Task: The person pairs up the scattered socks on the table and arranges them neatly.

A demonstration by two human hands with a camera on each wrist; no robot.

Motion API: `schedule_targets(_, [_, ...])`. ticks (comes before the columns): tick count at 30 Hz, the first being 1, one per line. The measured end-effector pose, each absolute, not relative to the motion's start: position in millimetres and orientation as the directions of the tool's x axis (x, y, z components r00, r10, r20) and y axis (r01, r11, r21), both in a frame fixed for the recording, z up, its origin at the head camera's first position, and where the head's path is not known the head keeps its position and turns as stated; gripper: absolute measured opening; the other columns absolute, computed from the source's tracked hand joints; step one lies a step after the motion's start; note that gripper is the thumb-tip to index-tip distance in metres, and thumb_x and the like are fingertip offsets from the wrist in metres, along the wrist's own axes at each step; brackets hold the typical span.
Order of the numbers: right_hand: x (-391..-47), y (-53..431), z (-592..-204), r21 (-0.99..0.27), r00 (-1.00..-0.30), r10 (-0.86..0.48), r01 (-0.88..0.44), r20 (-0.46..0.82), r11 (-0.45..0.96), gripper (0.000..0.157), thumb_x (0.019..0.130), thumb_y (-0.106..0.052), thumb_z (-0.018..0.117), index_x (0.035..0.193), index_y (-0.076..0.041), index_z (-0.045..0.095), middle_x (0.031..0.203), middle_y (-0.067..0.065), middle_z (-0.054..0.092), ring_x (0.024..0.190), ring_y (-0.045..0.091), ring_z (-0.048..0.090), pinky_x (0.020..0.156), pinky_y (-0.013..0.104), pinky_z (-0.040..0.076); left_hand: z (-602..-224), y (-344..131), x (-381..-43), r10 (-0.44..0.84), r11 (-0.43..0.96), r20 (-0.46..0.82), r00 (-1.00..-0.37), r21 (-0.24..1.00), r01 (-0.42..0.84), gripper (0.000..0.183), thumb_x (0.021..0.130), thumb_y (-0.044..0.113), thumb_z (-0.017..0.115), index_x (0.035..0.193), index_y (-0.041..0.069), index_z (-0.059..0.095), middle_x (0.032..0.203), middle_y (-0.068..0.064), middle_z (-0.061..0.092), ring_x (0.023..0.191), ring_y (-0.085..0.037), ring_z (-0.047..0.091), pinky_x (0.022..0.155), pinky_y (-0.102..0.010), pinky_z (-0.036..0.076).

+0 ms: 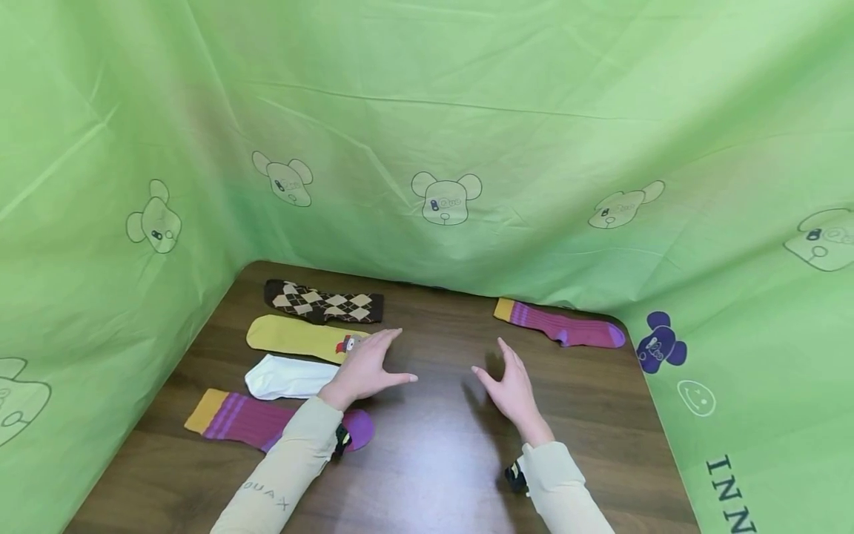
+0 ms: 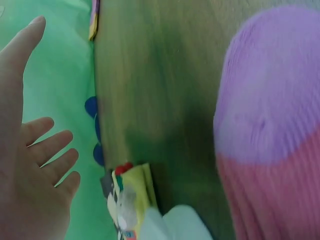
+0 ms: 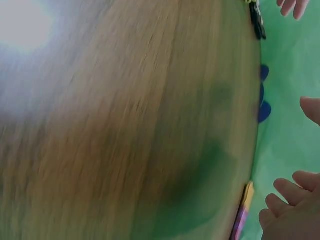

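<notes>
My left hand [image 1: 365, 368] hovers over the right ends of the yellow sock [image 1: 293, 336] and the white sock [image 1: 287, 378], thumb apart from the straight fingers, holding nothing. Above the table's right half, my right hand [image 1: 512, 387] is held with its fingers extended and nothing in it. Behind the white and yellow socks lies a brown argyle sock [image 1: 327, 302]. A purple sock with a mustard cuff [image 1: 230, 417] lies nearest, partly hidden under my left forearm; its lilac toe fills the right of the left wrist view. A matching purple sock [image 1: 554, 323] lies at the back right.
The brown wooden table [image 1: 427, 475] has green cloth [image 1: 440, 133] with bear-head prints hanging along its back and both sides. Dark bands sit at both wrists.
</notes>
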State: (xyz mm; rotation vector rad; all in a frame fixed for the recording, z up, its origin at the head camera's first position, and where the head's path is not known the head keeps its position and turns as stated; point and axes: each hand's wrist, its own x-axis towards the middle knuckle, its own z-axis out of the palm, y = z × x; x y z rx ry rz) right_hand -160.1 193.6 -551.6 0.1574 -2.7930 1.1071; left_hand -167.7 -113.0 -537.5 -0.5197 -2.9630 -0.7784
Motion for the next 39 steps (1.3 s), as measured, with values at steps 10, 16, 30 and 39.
schedule_targets(10, [-172.8,228.6,-556.7,-0.664,-0.992,0.018,-0.07,0.124,0.744,0.082,0.083,-0.043,0.068,0.143,-0.001,0.032,0.14,0.023,0.037,0.129,0.037,0.032,0.105,0.048,0.025,-544.9,-98.5,-170.5,0.326,0.806,0.078,-0.942,0.498,0.32,0.103,0.067,0.074,0.063,0.145,0.012,0.034,0.144,-0.008,0.039,0.13,-0.023,0.034,0.104,-0.044,0.028])
schedule_targets(16, [-186.2,253.6,-560.8,-0.626,-0.993,0.077,0.004,0.089,0.78,0.079,0.084,-0.039,0.067,0.141,0.003,0.032,0.139,0.025,0.036,0.128,0.04,0.031,0.104,0.049,0.024,-547.7,-94.5,-178.0,0.315,0.795,0.084,-0.945,0.52,0.311,0.102,0.067,0.073,0.063,0.144,0.011,0.036,0.143,-0.01,0.039,0.13,-0.025,0.034,0.104,-0.044,0.027])
schedule_targets(30, [-211.8,292.1,-554.1,-0.551,-0.987,0.161,0.14,-0.009,0.823,0.083,0.085,-0.04,0.064,0.141,0.009,0.026,0.147,0.03,0.017,0.131,0.047,0.019,0.105,0.054,0.02,-545.7,-75.6,-194.0,0.306,0.801,0.047,-0.951,0.528,0.283,0.099,0.069,0.073,0.061,0.144,0.013,0.035,0.143,-0.009,0.039,0.13,-0.024,0.034,0.104,-0.043,0.028])
schedule_targets(39, [-220.7,298.3,-551.3,-0.509,-0.987,0.103,0.151,-0.12,0.847,0.089,0.087,-0.043,0.06,0.143,0.012,0.016,0.143,0.036,0.019,0.13,0.048,0.02,0.104,0.055,0.021,-549.2,-72.0,-193.1,0.325,0.813,0.055,-0.944,0.494,0.308,0.1,0.068,0.076,0.058,0.144,0.015,0.036,0.142,-0.008,0.04,0.13,-0.023,0.034,0.104,-0.04,0.028])
